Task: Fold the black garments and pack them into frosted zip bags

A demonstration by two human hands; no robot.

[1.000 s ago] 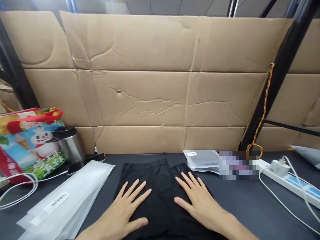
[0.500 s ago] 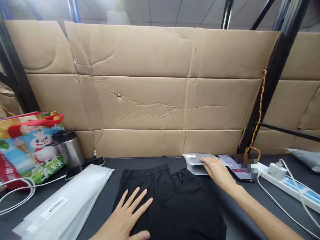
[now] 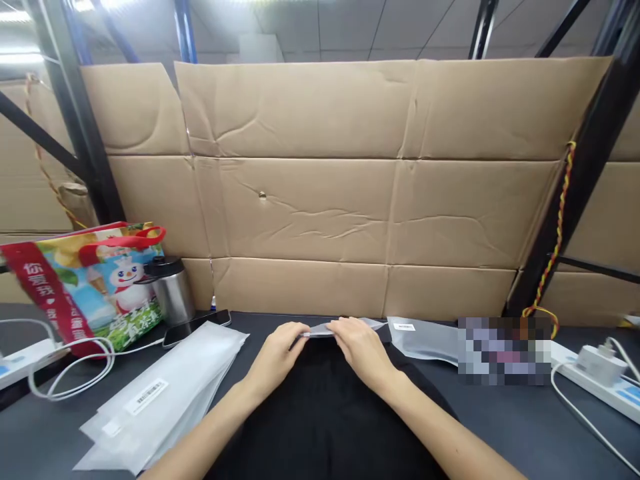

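Between my hands, at the far side of the table, is a thin, translucent plastic bag (image 3: 320, 330). My left hand (image 3: 281, 350) pinches its left end, with the fingers bent over it. My right hand (image 3: 361, 350) grips the bag further right, its fingers curled over the near edge. Below and between my forearms spreads a black garment (image 3: 325, 420), partly covered by my hands and arms. Another translucent bag with a barcode label (image 3: 420, 339) lies just right of my right hand.
A stack of frosted bags (image 3: 165, 393) lies at left, near a phone (image 3: 197, 328), a steel jug (image 3: 174, 293) and a colourful bag (image 3: 115, 287). On the right are a white power strip (image 3: 613, 383) with cables and a blurred patch. A cardboard wall (image 3: 310, 220) closes off the back.
My left hand has left the garment and moved forward to the bag. My right hand has come left from the labelled bags with one bag in it. The view has turned slightly left.
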